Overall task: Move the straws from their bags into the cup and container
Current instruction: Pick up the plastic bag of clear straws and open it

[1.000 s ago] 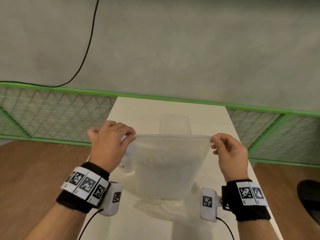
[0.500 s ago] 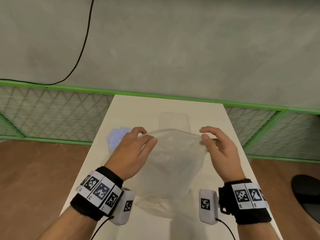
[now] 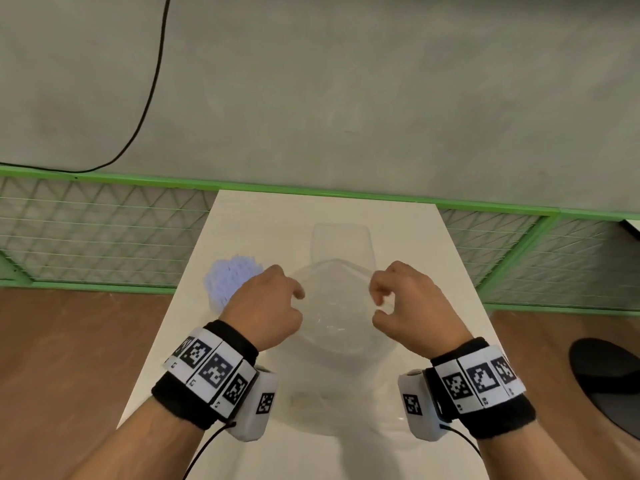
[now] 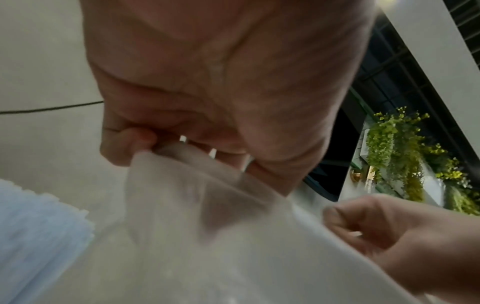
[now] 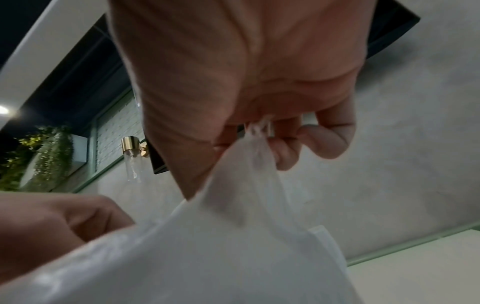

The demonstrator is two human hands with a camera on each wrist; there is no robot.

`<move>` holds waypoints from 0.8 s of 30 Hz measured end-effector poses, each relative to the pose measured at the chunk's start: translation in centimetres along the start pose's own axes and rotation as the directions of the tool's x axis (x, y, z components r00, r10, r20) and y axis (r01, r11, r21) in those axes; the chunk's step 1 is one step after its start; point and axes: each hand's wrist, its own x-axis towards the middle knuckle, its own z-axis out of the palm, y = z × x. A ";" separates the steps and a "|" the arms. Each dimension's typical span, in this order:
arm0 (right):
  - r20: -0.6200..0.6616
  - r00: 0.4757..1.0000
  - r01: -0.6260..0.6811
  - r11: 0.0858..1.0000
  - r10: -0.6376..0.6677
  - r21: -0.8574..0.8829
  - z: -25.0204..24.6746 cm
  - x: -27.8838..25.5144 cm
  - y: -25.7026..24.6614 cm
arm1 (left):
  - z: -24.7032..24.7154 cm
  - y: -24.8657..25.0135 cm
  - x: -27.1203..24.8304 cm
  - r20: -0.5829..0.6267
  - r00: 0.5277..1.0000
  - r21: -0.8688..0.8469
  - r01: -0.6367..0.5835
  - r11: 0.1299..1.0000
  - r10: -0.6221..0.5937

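A clear plastic bag (image 3: 334, 317) is hanging between the two hands above the middle of the pale worktop (image 3: 433, 271), its mouth pulled open towards the head camera. The left hand (image 3: 265, 311) is pinching the bag's left rim with curled fingers (image 4: 124, 144), and the right hand (image 3: 414, 306) is pinching the right rim in its curled fingers (image 5: 283, 152). A bundle of pale blue straws (image 3: 232, 278) is standing just left of the left hand. A clear container (image 3: 341, 240) is sitting on the worktop just behind the bag, its contents too faint to tell
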 end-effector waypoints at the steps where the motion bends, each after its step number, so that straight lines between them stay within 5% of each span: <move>1: 0.073 0.997 0.015 1.000 -0.015 0.007 -0.2 -0.2 -0.2 | 0.2 0.0 0.1 0.031 0.999 -0.004 -0.022 1.000 0.023; 5: 0.310 0.951 0.005 1.000 -0.008 0.012 0.1 -0.1 -0.3 | 0.3 0.1 0.2 0.061 0.996 -0.095 -0.060 0.994 0.066; 10: 0.451 0.892 -0.099 0.987 0.030 0.129 0.5 0.3 -0.2 | 1.0 -0.1 0.6 0.195 0.980 -0.365 0.032 0.930 0.042; 20: 0.345 0.931 -0.287 0.820 0.118 0.494 4.7 1.8 2.3 | 3.7 -1.1 1.7 0.187 0.982 -0.655 0.151 0.741 -0.035; 24: 0.355 0.921 -0.359 0.702 0.160 0.614 6.2 2.0 3.2 | 4.2 -1.7 2.0 0.213 0.976 -0.624 0.164 0.764 -0.035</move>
